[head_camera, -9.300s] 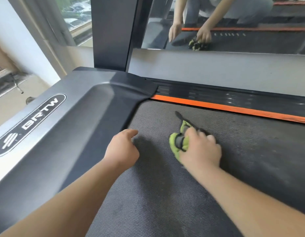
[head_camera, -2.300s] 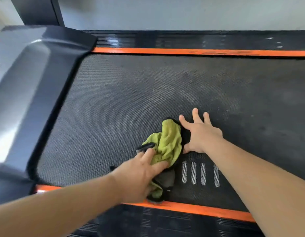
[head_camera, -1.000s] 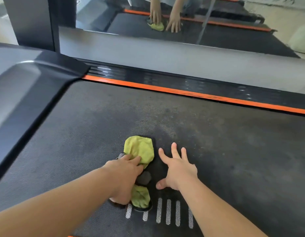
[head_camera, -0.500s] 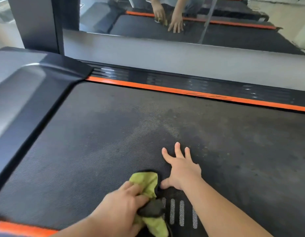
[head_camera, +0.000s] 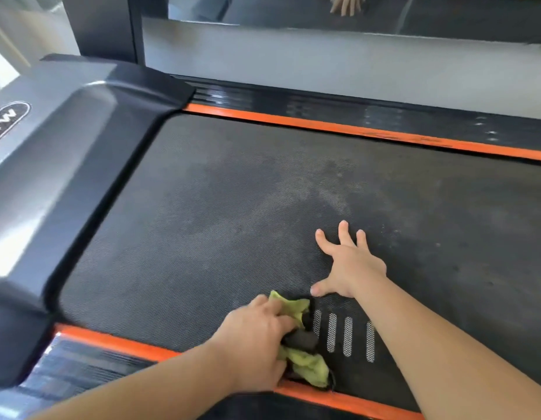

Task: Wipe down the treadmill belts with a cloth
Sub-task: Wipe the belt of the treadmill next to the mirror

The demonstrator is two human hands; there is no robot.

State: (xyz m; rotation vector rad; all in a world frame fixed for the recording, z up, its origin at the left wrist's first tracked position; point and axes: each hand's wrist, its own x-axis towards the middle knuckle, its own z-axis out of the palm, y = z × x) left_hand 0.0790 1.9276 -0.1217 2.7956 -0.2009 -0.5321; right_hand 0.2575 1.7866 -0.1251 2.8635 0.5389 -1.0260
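Head cam: left hand point(head_camera: 254, 344) has its fingers curled around the green-and-black cloth point(head_camera: 307, 366), which is bunched up on the treadmill belt point(head_camera: 217, 207) just left of the white stripes point(head_camera: 348, 334). Right hand point(head_camera: 351, 265) sits just past those stripes, fingers spread flat, holding nothing.

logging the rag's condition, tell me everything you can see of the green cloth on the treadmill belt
The cloth is yellow-green, terry-looking fabric with a dark grey patch and dark edging, crumpled into a bunch. It lies on the black textured treadmill belt, at its near edge, reaching the orange side strip and next to the white stripes. The left hand grips its middle, hiding part of it.
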